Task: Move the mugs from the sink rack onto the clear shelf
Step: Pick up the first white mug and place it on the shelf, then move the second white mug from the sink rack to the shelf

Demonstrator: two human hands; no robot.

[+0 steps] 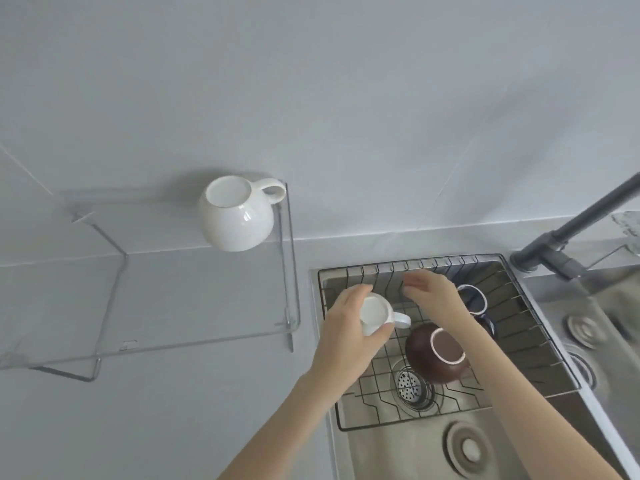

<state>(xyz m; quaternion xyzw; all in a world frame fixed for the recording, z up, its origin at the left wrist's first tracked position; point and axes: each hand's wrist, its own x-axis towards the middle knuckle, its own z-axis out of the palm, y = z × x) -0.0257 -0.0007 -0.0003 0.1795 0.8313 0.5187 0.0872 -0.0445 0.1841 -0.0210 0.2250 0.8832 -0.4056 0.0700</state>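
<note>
Mugs in transit: one round white ceramic mug (235,214) sits on the clear acrylic shelf (194,341); my left hand (346,330) grips a small white mug (379,315), my right hand (436,296) hovers open and empty, while a brown mug (434,355) and a dark blue mug (474,301) wait in the wire sink rack (519,327).

Two bare forearms enter from bottom edge. No sleeves in view; arms uncovered from frame edge to wrist. Left hand (349,330) bare: no glove, ring, watch or bracelet visible. Right hand (436,294) bare too: no glove, ring or wristband visible. Fingers slender, fingertips slightly blurred; nails too blurred to tell. Arms smooth, no marks or tattoos visible. Rest of body out of view.
</note>
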